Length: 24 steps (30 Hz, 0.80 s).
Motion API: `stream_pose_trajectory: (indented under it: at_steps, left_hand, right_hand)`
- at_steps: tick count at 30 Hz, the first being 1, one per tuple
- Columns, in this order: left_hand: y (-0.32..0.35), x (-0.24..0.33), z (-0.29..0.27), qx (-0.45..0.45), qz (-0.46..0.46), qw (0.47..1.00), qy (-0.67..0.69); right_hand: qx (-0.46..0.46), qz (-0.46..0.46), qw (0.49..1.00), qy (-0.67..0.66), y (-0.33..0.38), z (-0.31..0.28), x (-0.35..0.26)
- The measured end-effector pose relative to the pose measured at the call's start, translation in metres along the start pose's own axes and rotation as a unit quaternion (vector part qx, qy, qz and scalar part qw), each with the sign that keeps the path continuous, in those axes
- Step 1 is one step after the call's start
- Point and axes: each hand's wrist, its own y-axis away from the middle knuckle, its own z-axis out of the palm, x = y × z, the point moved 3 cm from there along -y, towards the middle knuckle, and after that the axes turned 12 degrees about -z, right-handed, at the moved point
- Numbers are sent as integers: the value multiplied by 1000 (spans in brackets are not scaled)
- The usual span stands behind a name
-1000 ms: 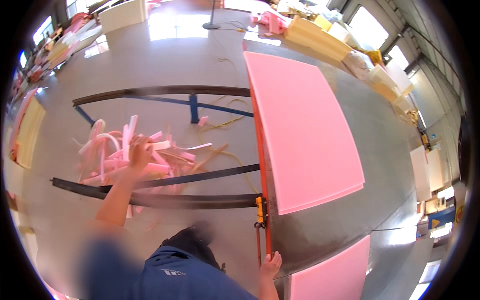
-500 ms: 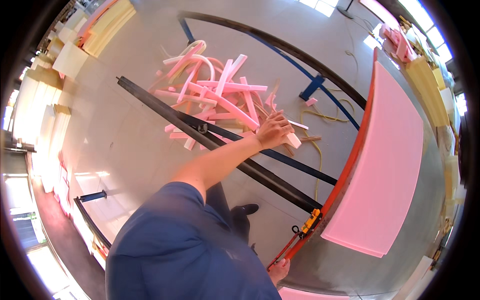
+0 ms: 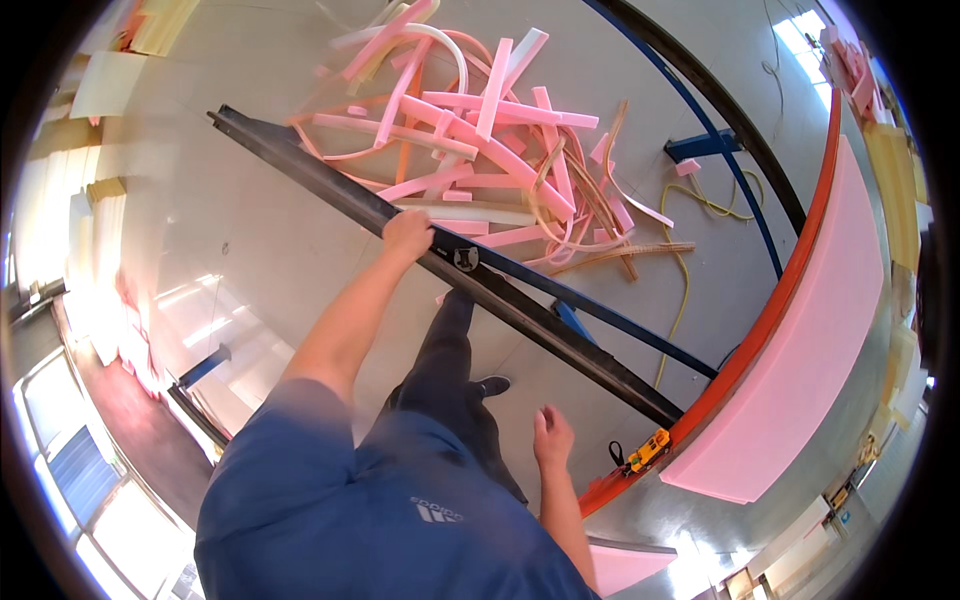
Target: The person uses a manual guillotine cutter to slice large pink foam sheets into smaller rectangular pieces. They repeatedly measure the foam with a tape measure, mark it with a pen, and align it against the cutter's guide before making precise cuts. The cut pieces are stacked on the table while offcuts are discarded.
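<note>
The left hand point(image 3: 408, 234) is at the black metal rail point(image 3: 310, 168), fingers bent over its far edge; whether they are clamped on the rail or on the near end of the off-white strip point(image 3: 480, 214), which runs off to the hand's right, I cannot tell; a round fitting point(image 3: 466, 259) sits on the rail just right of that hand; beyond its fingers, across the rail, lies a tangled pile of pink foam strips point(image 3: 500, 155); the right hand point(image 3: 552, 436) hangs in the air, well apart from the left and nearer the body, fingers partly curled, blur hiding whether they meet the thumb; near it, to its right, are a yellow tool point(image 3: 648, 450) and the orange table edge point(image 3: 755, 345), with a pink sheet point(image 3: 790, 370) farther right
</note>
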Motion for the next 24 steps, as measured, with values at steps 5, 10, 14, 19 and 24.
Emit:
stream_pose_trajectory:
  at_steps: [5,10,14,19,24]
  left_hand:
    - [9,-12,6,31,-30,995,-89]
    - [11,11,11,40,-92,985,-141]
    - [8,29,12,-45,-120,979,-159]
    - [7,26,23,18,-90,989,-120]
    - [3,18,31,45,-80,994,-66]
  right_hand:
    - [-60,-55,996,-36,-134,72,-73]
    - [-65,39,996,-52,-228,101,-154]
    - [-15,114,993,29,-260,137,-150]
    - [-104,219,969,50,-285,133,-173]
    - [-70,289,953,53,-292,146,-170]
